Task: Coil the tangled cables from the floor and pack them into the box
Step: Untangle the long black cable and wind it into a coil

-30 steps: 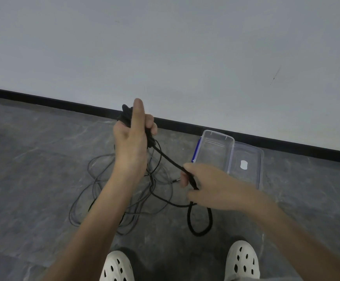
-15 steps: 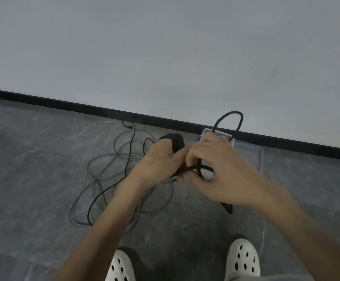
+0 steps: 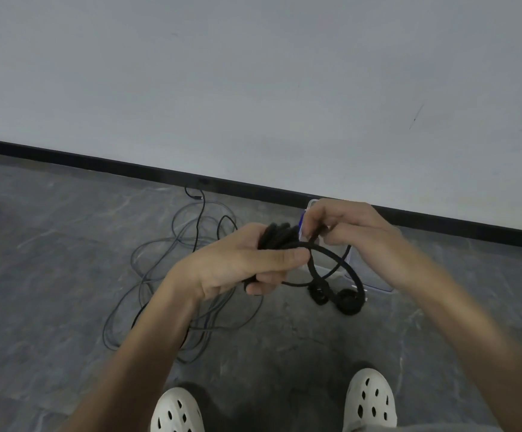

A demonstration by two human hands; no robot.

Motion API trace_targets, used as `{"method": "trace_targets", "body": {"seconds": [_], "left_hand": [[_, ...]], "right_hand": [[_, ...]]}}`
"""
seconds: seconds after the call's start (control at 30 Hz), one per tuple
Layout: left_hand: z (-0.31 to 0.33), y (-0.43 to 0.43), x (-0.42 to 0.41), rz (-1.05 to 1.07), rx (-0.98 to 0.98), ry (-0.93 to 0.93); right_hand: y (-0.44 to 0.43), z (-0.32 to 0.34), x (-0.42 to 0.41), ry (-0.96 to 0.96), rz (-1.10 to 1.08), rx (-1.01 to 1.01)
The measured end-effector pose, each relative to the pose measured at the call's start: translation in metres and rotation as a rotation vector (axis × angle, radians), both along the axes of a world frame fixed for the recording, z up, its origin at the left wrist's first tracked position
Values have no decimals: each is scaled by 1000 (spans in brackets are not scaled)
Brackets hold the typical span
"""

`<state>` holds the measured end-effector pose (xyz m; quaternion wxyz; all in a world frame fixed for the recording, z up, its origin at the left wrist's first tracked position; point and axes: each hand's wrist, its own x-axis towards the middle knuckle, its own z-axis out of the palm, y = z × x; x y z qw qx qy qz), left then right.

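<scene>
My left hand (image 3: 247, 263) grips a bundle of coiled thick black cable (image 3: 277, 236), thumb laid across the turns. My right hand (image 3: 356, 232) pinches the same cable's free part just right of the bundle; a loop (image 3: 331, 260) runs from there down to two dark curled ends (image 3: 344, 299) hanging near the floor. A tangle of thin grey and black cables (image 3: 172, 275) lies on the floor behind my left arm. The clear plastic box (image 3: 375, 283) stands on the floor, mostly hidden behind my right hand.
Grey stone-like floor (image 3: 51, 260) meets a white wall with a black skirting (image 3: 97, 160) close behind the cables. My two white perforated shoes (image 3: 177, 413) (image 3: 370, 397) stand at the bottom edge of the view.
The loop that stood above my right hand has come down and now hangs below both hands. My right hand shifted up and right; the left hand keeps hold of the bundle.
</scene>
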<state>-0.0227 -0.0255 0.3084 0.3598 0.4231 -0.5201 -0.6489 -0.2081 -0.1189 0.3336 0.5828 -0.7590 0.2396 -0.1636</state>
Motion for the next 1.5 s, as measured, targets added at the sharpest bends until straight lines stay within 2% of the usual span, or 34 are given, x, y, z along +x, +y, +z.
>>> {"method": "trace_targets", "body": {"seconds": [0.07, 0.2, 0.3, 0.37, 0.43, 0.5, 0.6, 0.7, 0.77, 0.83, 0.87, 0.9, 0.97, 1.07, 1.13, 1.2, 1.27, 1.37, 1.43, 1.5], "left_hand": [[1, 0, 1, 114, -60, 60], [-1, -5, 2, 547, -80, 165], [-1, -8, 2, 711, -116, -2], [-1, -8, -2, 743, -134, -125], [-2, -8, -6, 803, -140, -196], [-2, -8, -4, 902, -127, -211], [-2, -9, 1, 987, -122, -187], [-2, -9, -2, 901, -135, -175], [-7, -10, -7, 842, -178, -359], [-11, -11, -10, 788, -226, -613], [-12, -11, -11, 762, -240, -685], [-13, -11, -11, 736, -256, -716], [-15, -11, -12, 698, -294, -746], [-17, -11, -15, 660, -322, -779], [-17, -10, -18, 651, -315, -776], [-16, -10, -20, 659, -294, -760], [-13, -11, -20, 643, -227, -695], [-5, -9, -23, 453, -84, -401], [0, -6, -24, 324, -28, -230], [2, -2, -25, 228, 5, -67]], "right_hand": [[-3, -6, -1, 37, -12, -29], [5, -14, 5, 135, -63, -203], [25, -14, 18, 152, -32, -396], [34, -15, 23, 111, -62, -399], [34, -16, 23, 100, -160, -438], [29, -17, 21, 73, -349, -493], [20, -16, 16, 13, -567, -297], [17, -18, 17, 84, -547, -253], [16, -19, 19, 56, -525, -172], [15, -16, 21, -75, -568, 130], [12, -14, 20, -123, -609, 234], [8, -12, 17, -128, -633, 253], [-1, -11, 11, 7, -625, 110], [-4, -17, 6, 360, -442, -290], [-3, -23, 5, 420, -394, -388], [0, -23, 8, 363, -438, -443], [3, -24, 11, 282, -516, -602], [3, -23, 13, 190, -576, -882], [-3, -23, 14, 137, -574, -868], [-11, -27, 15, 121, -525, -760]]}}
